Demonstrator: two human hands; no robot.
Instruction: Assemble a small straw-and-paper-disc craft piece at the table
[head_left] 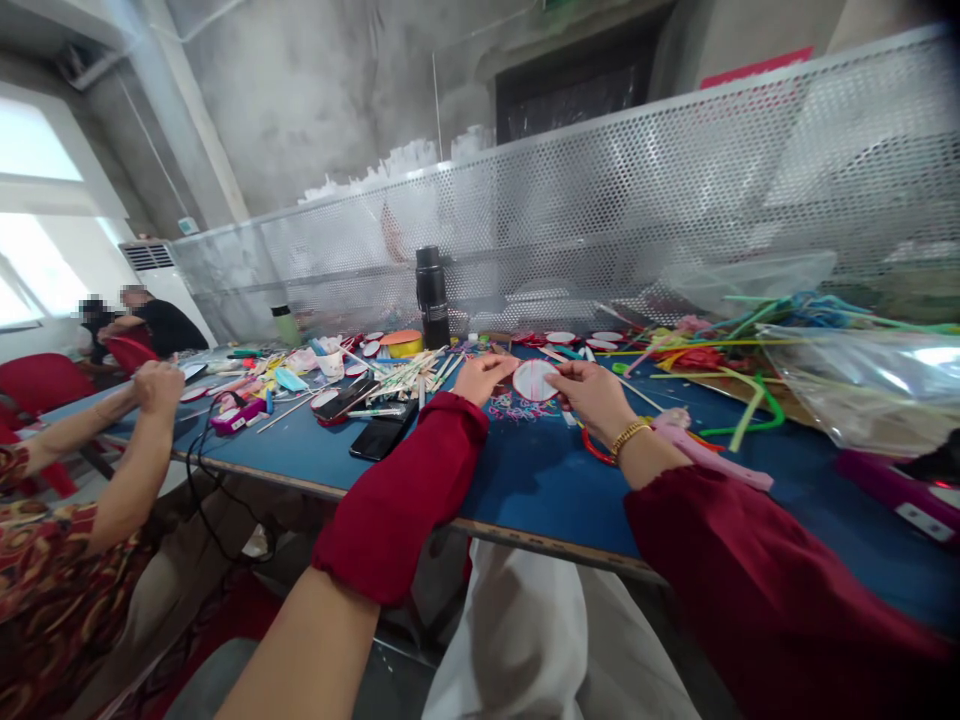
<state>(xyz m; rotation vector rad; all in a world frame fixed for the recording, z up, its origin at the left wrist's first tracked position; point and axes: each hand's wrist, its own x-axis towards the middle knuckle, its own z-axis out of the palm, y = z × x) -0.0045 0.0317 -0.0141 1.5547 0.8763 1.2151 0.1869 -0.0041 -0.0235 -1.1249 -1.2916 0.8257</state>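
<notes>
A round white disc with a red rim (535, 381) is held up over the blue table, between my two hands. The fingers of my left hand (484, 377) pinch its left edge. On its right edge, thumb and fingers of my right hand (596, 396) close in a pinch. Thin reddish lines run across the disc's face; what they are I cannot make out. Small pink and blue scraps (517, 408) lie on the table just below it. A red ring-shaped piece (595, 450) lies by my right wrist.
A black bottle (431, 300) stands behind my hands. Phones (384, 430), sticks (420, 373) and craft bits cover the table's left side. Colourful pipe cleaners (757, 400), a plastic bag (870, 380) and a purple power strip (892, 495) lie right. A co-worker's hands (159, 385) are at left.
</notes>
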